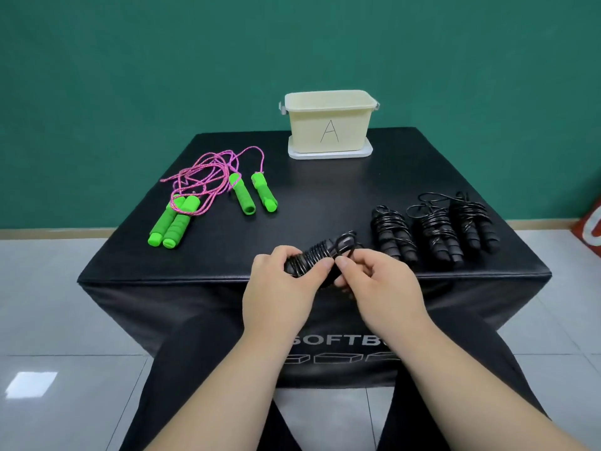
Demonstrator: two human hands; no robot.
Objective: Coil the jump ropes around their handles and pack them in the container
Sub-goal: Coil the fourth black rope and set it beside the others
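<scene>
While both hands (286,281) grip it, black jump rope (317,255) sits between fingers (325,265).

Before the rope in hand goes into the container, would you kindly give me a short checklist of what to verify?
1. Black rope wound round its handles: ok, coils lie tight along the bundle.
2. Left hand grips the bundle firmly: ok.
3. Rope end secured: cannot tell; the right hand pinches it and hides it.
4. Container open to receive: ok, no lid on top.
5. Room inside the container: cannot tell, its interior is not visible.
6. Other ropes ready: three black bundles coiled, ok; two green-handled ropes lie loose, not ok.
</scene>
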